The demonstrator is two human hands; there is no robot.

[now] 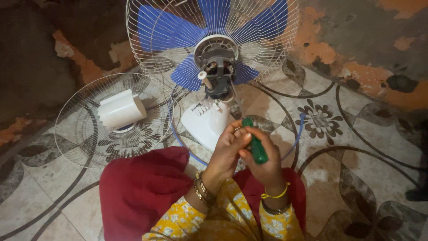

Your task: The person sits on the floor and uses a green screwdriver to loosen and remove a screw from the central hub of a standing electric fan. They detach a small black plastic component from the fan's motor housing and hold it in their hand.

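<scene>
From the head camera, looking down, the right hand (266, 161) is wrapped around the green handle of a screwdriver (255, 142), which stands roughly upright with its top end near the fingertips of the left hand (228, 149). The left hand is curled and pressed close against the right, its fingers touching the top of the handle; whether it pinches a small part there is hard to tell, since the fingers hide that spot. Both hands hover just in front of the white motor housing (205, 122) of a fan lying on the patterned tile floor (365, 147). Above the housing sits the exposed dark motor (218, 67), ringed by blue blades (160, 29) inside the rear wire guard (133, 49). To the left, well apart from the hands, the detached front wire guard (73, 134) lies flat on the floor with a white plastic cover (120, 109) resting on it. A red cloth (138, 187) covers the person's lap below the hands.
</scene>
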